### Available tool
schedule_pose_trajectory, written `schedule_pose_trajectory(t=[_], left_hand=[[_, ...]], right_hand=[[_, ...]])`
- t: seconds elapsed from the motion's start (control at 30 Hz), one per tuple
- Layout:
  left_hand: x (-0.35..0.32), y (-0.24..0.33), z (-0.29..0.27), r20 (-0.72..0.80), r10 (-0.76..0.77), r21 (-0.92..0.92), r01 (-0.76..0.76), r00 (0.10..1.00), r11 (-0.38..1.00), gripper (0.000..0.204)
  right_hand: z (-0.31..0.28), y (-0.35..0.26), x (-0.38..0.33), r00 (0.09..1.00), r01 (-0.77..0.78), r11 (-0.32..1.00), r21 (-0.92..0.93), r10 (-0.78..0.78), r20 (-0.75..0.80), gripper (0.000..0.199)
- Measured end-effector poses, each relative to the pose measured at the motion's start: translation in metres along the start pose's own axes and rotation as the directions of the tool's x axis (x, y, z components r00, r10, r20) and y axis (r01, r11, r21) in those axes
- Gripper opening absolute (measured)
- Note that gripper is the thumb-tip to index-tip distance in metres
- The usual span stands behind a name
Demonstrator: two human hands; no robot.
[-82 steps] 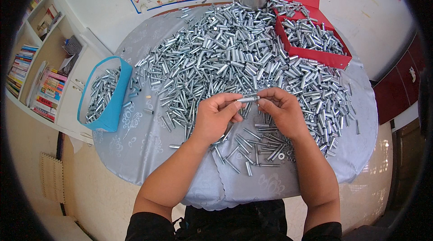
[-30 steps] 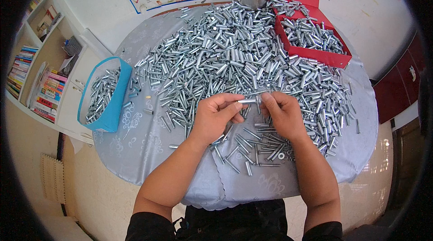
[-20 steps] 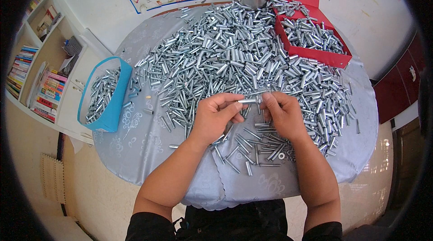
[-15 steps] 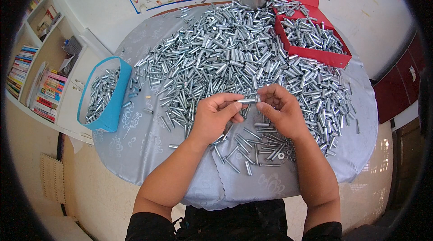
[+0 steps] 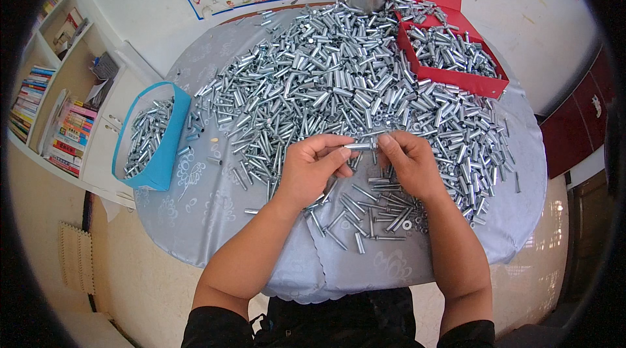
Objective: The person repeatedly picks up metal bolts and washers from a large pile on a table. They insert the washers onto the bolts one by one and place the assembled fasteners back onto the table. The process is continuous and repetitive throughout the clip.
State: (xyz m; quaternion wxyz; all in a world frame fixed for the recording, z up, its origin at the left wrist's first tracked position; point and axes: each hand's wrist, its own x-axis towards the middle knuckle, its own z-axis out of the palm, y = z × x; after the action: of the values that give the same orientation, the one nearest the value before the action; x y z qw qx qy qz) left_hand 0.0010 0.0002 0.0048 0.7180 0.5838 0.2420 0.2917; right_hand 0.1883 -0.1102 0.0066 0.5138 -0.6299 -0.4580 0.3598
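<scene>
Bookshelves (image 5: 45,113) stand at your far left, then a blue bin (image 5: 151,146) of metal sleeves on the round table's (image 5: 215,217) edge. Centre, your left hand (image 5: 313,169) and right hand (image 5: 407,162) pinch opposite ends of one silver bolt (image 5: 360,146), held level above the loose heap (image 5: 339,81), seemingly so both can turn it. A red tray (image 5: 456,77) sits far right.

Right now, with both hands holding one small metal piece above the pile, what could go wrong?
The metal sleeve is pinched only at its ends by the left hand and right hand; a slip could drop it into the loose bolts below, where it looks hard to find. Parts also lie near the table edge and might roll off.
</scene>
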Motion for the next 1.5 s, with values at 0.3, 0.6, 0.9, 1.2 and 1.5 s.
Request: schedule_pose_trajectory(t=[0.3,0.6,0.9,1.2,1.5], left_hand=[[0.000,0.000,-0.001,0.011,0.007,0.001,-0.007,1.000,1.000,0.021],[0.000,0.002,-0.001,0.025,0.011,0.005,-0.011,1.000,1.000,0.021],[-0.001,-0.004,0.005,0.000,0.043,0.046,-0.043,0.999,0.998,0.023],[-0.005,-0.003,0.006,0.009,0.119,0.204,-0.119,0.993,0.972,0.022],[-0.001,-0.006,0.008,-0.064,0.104,0.008,-0.104,0.992,0.995,0.022]], right_hand=[[0.002,-0.006,-0.002,1.000,0.025,1.000,-0.010,-0.025,-0.016,0.018],[0.010,-0.011,-0.004,0.996,0.076,0.984,0.164,-0.068,-0.055,0.013],[0.011,-0.008,-0.001,0.995,0.077,0.990,0.119,-0.068,-0.078,0.015],[0.009,-0.012,-0.004,0.999,0.003,0.984,0.179,0.003,-0.032,0.014],[0.012,-0.007,-0.002,0.995,0.105,0.958,0.268,-0.101,-0.025,0.018]])
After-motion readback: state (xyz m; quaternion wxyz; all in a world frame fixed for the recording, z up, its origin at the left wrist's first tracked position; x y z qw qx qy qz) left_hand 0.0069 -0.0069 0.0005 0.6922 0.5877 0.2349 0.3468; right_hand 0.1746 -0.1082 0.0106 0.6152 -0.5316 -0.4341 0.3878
